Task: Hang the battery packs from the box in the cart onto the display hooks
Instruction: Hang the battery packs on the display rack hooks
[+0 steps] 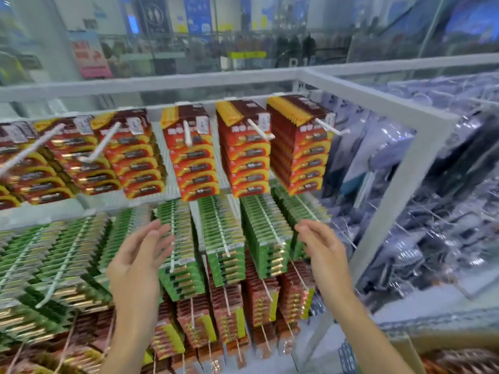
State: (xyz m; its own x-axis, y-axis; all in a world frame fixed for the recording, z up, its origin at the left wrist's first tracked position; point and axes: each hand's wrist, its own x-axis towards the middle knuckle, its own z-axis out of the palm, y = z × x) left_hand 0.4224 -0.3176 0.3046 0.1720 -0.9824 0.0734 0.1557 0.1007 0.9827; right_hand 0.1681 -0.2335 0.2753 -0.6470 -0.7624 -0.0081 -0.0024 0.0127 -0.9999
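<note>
Cardboard first: a brown cardboard box edge [405, 346] sits at the bottom right, nearest to us. Some blurry copper-toned battery packs [459, 360] just show inside it, so we reckon that's where the stock is.

Both our hands are up and empty. Our left hand [135, 265] has its fingers straight and loose. Our right hand [324, 252] is much the same, slightly bent and gripping nothing. Each hovers just in front of the row of green card packs [259, 238].

We'd call this the between-packs step. The next move is probably down and right to the box, to pinch a pack by its top and line its hole up with a hook tip.

Room-wise, the green row hangs crowded right to the front, and so do the dark red packs [229, 314] underneath. Further back, the red-and-yellow packs [194, 157] leave bare lengths of white plastic hooks [187, 133] sticking out toward us, so that's where we'd guess there's space.

Mind those poking tips on the way in. The white metal frame post [399, 195] is also close to the right hand's route. Past it are clear-bagged goods [432, 238], then blurred glass.
</note>
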